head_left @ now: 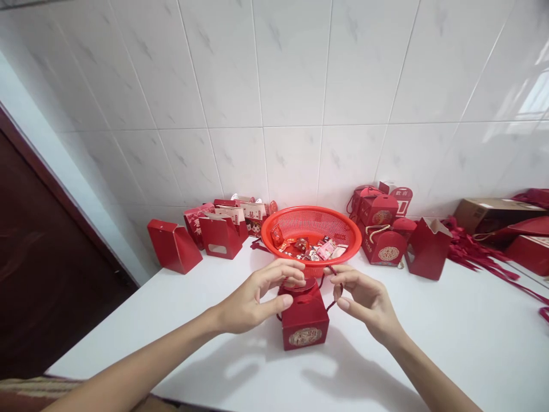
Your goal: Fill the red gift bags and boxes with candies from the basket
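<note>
A red box (304, 320) with a round gold emblem on its front stands on the white table, its top flaps folded inward. Dark red cords come out at its sides. At its upper left is my left hand (261, 294), fingers curved and apart, with nothing seen in it. My right hand (364, 297) pinches the dark red cord (341, 289) at the box's right side. Right behind the box sits a red plastic basket (354, 243) with wrapped sweets (315, 247) inside.
Several red boxes (223, 236) stand at the back left of the white table (171, 326). More red boxes (384, 246) are right of the basket. Farther right lie red ribbons (465, 246) and a brown carton (486, 214). A tiled wall (291, 97) rises behind.
</note>
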Available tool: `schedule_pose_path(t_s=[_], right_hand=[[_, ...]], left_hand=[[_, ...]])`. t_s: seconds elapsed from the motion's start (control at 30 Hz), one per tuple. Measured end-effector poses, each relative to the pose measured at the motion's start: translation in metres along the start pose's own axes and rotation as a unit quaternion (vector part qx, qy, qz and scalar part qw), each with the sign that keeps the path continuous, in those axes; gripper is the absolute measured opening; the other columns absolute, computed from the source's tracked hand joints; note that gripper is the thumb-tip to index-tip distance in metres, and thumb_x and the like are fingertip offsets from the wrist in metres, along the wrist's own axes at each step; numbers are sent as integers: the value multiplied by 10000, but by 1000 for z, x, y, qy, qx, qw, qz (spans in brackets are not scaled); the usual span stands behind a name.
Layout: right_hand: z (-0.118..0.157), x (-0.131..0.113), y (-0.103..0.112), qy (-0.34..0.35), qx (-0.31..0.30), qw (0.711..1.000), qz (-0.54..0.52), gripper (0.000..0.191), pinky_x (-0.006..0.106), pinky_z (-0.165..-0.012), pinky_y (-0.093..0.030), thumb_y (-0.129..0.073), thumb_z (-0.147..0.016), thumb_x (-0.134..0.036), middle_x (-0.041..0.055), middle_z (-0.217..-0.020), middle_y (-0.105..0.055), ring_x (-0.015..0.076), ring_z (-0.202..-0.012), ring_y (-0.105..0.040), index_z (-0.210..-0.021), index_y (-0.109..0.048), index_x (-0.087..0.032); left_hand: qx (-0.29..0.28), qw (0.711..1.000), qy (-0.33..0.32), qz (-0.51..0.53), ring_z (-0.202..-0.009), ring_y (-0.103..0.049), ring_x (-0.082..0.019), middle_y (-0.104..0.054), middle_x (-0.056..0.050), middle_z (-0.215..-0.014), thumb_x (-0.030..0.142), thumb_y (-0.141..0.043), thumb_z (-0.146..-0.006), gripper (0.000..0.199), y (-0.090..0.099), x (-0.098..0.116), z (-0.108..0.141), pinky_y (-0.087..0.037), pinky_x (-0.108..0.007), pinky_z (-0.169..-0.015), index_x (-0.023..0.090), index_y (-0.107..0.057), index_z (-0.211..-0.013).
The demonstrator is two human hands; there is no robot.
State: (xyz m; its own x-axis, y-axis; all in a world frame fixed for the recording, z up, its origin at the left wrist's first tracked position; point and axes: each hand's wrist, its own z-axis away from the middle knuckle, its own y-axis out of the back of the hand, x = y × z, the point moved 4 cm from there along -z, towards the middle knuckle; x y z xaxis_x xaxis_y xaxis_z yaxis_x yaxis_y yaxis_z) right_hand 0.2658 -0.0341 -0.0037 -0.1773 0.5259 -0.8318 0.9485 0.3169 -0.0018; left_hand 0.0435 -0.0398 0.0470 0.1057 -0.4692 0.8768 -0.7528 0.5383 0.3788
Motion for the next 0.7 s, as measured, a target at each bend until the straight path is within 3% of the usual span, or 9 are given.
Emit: schedule_pose_path(t_s=[0.1,0.23,0.3,0.43,0.57,0.7], right_hand=[[1,-4,-2,30,8,995,90,161,332,-824,-524,-773,-825,-282,71,-1082,-671,202,-923,-627,-985,-755,-290],[2,-11,-12,80,8,979,186,170,289,-725,-532,-787,-808,-293,84,-1179,-632,210,-958,-626,-975,-756,-273],[3,-15,-18,106,13,971,213,198,294,-742,-536,-782,-811,-292,77,-1107,-643,215,-969,-617,-1005,-751,-268],[3,-18,-22,113,71,969,209,76,294,-700,-536,-703,-870,-282,45,-907,-631,190,-843,-607,-921,-734,-235],[0,-24,-8,111,131,966,193,132,297,-706,-539,-637,-912,-276,47,-910,-654,186,-832,-635,-823,-709,-210],[-5,-38,28,121,244,926,261,160,260,-598,-471,-695,-872,-285,34,-827,-647,154,-717,-590,-734,-703,-203]], left_hand=[[-11,999,-34,-19,-1307,-517,-268,-495,-104,-1427,333,-594,-956,357,0,10,-5,-419,-469,-1125,259,-577,-1305],[-66,989,-84,-101,-1370,-446,-302,-450,-112,-1493,367,-634,-922,556,-13,27,-17,-397,-494,-1134,276,-444,-1437],[-106,982,-98,-125,-1403,-401,-313,-419,-119,-1524,374,-622,-929,619,-26,35,-24,-371,-507,-1149,274,-377,-1488],[-166,969,-100,-153,-1414,-383,-315,-364,-147,-1553,397,-613,-937,683,-53,45,-36,-374,-485,-1153,242,-315,-1532],[-180,964,-107,-163,-1478,-291,-317,-217,-138,-1633,404,-608,-944,712,-63,46,-43,-354,-474,-1174,253,-274,-1555],[-144,967,-65,-199,-1535,-135,-296,-166,-98,-1663,417,-549,-981,663,-46,43,-40,-271,-520,-1212,287,-256,-1561]])
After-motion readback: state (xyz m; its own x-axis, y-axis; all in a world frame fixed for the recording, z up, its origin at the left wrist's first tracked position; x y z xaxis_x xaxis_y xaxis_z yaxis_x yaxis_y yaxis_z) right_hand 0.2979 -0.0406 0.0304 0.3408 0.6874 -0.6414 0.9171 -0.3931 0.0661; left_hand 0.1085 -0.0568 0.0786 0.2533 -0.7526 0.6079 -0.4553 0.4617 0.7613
